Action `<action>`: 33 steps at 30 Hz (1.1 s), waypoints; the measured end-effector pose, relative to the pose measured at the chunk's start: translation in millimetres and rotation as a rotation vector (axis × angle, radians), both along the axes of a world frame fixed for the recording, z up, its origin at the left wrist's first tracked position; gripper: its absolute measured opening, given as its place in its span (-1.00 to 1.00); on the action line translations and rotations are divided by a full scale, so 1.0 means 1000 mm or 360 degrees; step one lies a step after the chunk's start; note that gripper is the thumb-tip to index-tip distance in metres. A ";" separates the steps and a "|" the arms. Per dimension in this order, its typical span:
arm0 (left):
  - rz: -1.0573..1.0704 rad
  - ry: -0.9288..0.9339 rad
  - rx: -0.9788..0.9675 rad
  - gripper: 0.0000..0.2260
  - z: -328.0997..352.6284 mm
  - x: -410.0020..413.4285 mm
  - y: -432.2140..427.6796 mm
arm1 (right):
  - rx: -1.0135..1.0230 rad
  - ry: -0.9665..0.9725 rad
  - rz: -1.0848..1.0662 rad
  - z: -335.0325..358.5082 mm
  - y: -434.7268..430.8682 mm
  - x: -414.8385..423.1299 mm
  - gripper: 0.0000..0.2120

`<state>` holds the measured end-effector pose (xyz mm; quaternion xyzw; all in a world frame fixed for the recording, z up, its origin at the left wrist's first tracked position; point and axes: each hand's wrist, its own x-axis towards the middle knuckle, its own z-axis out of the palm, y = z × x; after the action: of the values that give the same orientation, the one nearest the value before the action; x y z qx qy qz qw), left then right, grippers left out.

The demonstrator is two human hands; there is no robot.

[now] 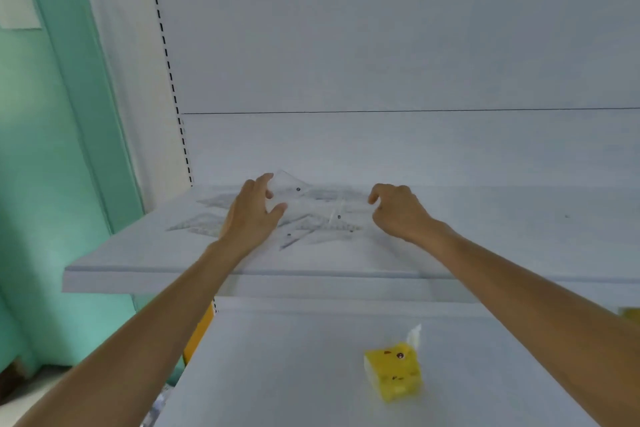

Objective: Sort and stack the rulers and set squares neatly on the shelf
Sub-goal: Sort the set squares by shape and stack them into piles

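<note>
Loose pile of transparent rulers and set squares (322, 225) lies flat and overlapping on the shelf (138, 253), between both hands. One clear set square (294, 189) is tilted up, pinched at its 9 o'clock edge by the left hand (254, 210). The right hand (394, 210) is at 3 o'clock with fingers curled; can't tell if it grips anything. A yellow tissue pack (394, 371) sits at 6 o'clock on the lower shelf (277, 374).

Upper shelf (138, 253): a loose pile of rulers and set squares (311, 225) lies overlapping near its left end, well back from the front edge. Left hand (254, 210) is at the pile's 9 o'clock, pinching one set square (289, 184) tilted up at 11 o'clock. Further pieces (197, 224) lie flat beyond that hand at 9 o'clock. Right hand (398, 211) is at 3 o'clock, at the pile's edge; contact unclear. A slotted upright (166, 55) rises at 10 o'clock. On the lower shelf (277, 374), a tissue pack (394, 374) sits at 5 o'clock.
</note>
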<state>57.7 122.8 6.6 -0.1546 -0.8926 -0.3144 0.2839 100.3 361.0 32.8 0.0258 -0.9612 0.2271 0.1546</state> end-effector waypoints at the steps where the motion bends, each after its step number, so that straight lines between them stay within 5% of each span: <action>1: -0.0028 0.0009 0.0005 -0.50 0.002 0.000 0.016 | -0.0036 -0.0015 -0.0024 0.002 0.016 0.001 -0.72; 19: -0.0464 -0.0089 0.0040 -0.56 0.007 0.034 0.369 | 0.0068 0.0141 -0.0266 -0.012 0.376 0.068 -0.57; 33: -0.0108 -0.0131 -0.0108 -0.48 0.009 0.052 0.427 | 0.0102 0.0133 -0.0233 -0.024 0.461 0.069 -0.61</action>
<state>110.0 550.0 15.6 -0.1813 -0.9079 -0.2996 0.2306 169.4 822.0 9.2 -0.0303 -0.9600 0.1829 0.2099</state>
